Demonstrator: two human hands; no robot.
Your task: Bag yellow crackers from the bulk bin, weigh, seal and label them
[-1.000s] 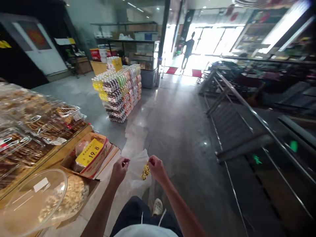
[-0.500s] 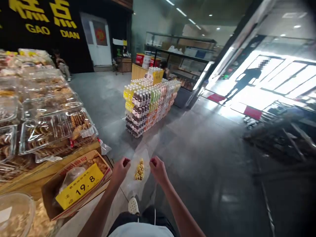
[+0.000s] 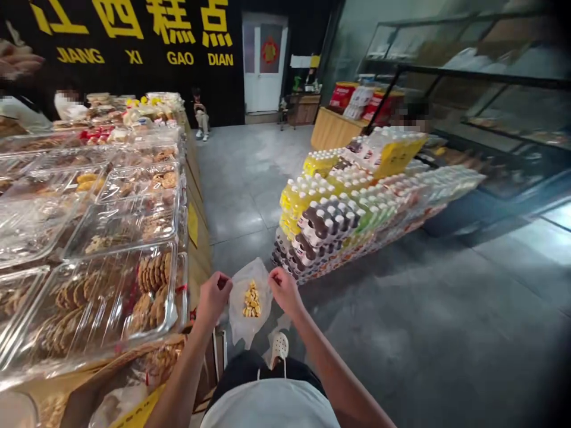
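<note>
A clear plastic bag [image 3: 246, 324] hangs between my two hands at the bottom centre, with a small heap of yellow snack pieces [image 3: 251, 300] inside it. My left hand [image 3: 213, 295] pinches the bag's left edge, fingers closed. My right hand [image 3: 284, 289] pinches the right edge, also closed. Both hands are held in front of my waist, above my white shoe [image 3: 279, 346] and the grey floor. The pastry counter lies just to the left of my left hand.
A long counter [image 3: 195, 249] on the left carries clear lidded trays of biscuits [image 3: 129, 285]. A stacked pallet of drink bottles [image 3: 343, 214] stands on the floor ahead right. A glass display case [image 3: 491, 119] is at the right. A person sits by the far wall [image 3: 200, 113].
My view has swung left: the bright entrance and railing are gone and the counter and black sign fill the left. Both hands still pinch the bag, which hangs more open.
</note>
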